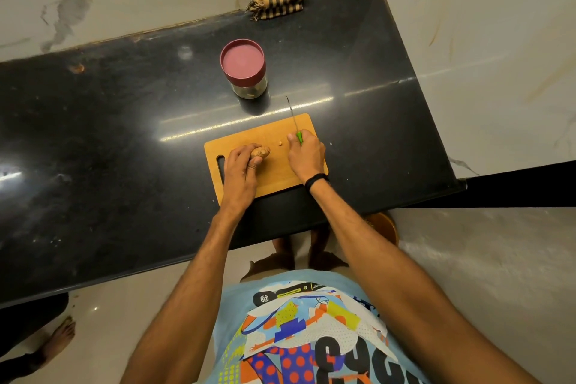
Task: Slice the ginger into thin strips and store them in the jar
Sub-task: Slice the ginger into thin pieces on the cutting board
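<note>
Two hands shared the cutting board (280, 173): the left hand (240, 164) gripped the ginger (261, 151), its long axis lying crosswise, free end toward the right hand (307, 156), which clenched a green-handled knife (299, 137) nearby, blade pointing away toward the lidded jar (243, 71).
</note>
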